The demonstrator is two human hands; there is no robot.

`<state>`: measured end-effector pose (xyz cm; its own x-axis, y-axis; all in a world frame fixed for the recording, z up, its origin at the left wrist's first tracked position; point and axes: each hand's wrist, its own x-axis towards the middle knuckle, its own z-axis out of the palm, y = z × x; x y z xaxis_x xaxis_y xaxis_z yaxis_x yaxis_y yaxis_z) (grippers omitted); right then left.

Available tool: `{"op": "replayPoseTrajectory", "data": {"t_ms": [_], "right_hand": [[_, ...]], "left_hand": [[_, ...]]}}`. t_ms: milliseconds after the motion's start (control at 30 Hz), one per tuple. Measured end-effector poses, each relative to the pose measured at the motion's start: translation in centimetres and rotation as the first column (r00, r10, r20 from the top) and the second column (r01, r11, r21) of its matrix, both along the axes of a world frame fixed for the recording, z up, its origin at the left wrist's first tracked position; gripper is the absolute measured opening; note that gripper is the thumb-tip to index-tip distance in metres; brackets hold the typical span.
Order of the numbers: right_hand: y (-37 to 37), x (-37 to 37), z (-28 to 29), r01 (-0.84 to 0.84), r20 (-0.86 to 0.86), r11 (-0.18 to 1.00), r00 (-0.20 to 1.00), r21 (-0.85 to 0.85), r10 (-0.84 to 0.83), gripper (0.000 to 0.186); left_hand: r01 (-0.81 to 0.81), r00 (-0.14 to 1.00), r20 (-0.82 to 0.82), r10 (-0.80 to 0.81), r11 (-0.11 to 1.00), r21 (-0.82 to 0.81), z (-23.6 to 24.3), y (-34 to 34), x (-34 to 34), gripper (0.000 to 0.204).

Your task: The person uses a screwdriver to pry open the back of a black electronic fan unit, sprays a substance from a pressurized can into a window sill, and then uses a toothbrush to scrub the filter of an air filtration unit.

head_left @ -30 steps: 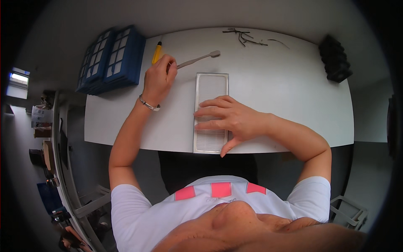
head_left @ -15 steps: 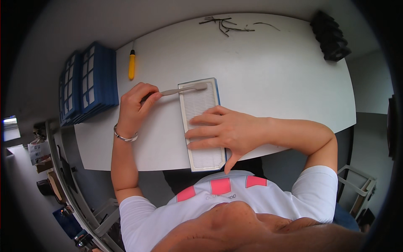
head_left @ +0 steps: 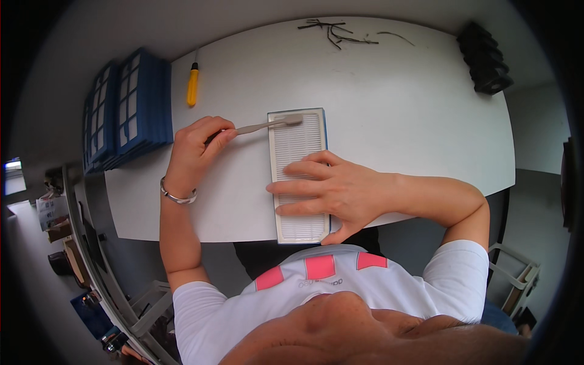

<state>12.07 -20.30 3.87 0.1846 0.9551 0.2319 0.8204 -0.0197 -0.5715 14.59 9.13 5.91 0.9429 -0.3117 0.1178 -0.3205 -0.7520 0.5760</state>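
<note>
A rectangular pleated air filter (head_left: 296, 143) with a white face, pale frame and blue side edge lies on the white table in front of me. My right hand (head_left: 340, 190) rests across its lower half, fingers spread over the pleats and thumb down by the near right corner. In my left hand (head_left: 204, 143), closed around the handle, is a grey toothbrush-like brush (head_left: 258, 127). Its head touches or hovers just over the pleats at the filter's far end; the exact contact is hard to tell.
Stacks of blue-framed filters (head_left: 137, 109) stand at the table's left edge. Near them lies a yellow-handled screwdriver (head_left: 193, 86). Dark thin strips (head_left: 337, 35) are scattered along the far edge of the table (head_left: 413, 121). Black stacked parts (head_left: 482, 59) sit at the far right corner.
The filter has turned slightly and sits a little further right in view. The brush head has shifted slightly up the picture, still at the filter's far end. Both hands keep their hold.
</note>
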Motion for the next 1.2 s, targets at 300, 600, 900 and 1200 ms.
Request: {"op": "replayPoseTrajectory", "data": {"t_ms": [300,600,900,1200], "right_hand": [[-0.1,-0.8,0.0,0.034,0.092,0.998,0.995,-0.056,-0.029,0.083],[0.0,-1.6,0.2,0.008,0.115,0.994,0.993,-0.113,0.005,0.086],[-0.2,-1.8,-0.2,-0.027,0.074,0.999,0.997,-0.047,0.03,0.089],[0.0,-1.6,0.1,-0.034,0.123,0.991,0.991,-0.132,0.05,0.084]], "left_hand": [[0.073,0.996,0.048,-0.073,0.997,0.013,-1.6,-2.0,-0.7,0.016],[0.14,0.975,0.165,-0.151,0.987,0.076,-1.6,-2.4,-1.0,0.03],[0.224,0.961,0.124,-0.247,0.959,0.171,-0.9,-1.9,-1.4,0.049],[0.227,0.974,-0.015,-0.227,0.967,0.12,1.5,-0.5,-1.6,0.046]]}}
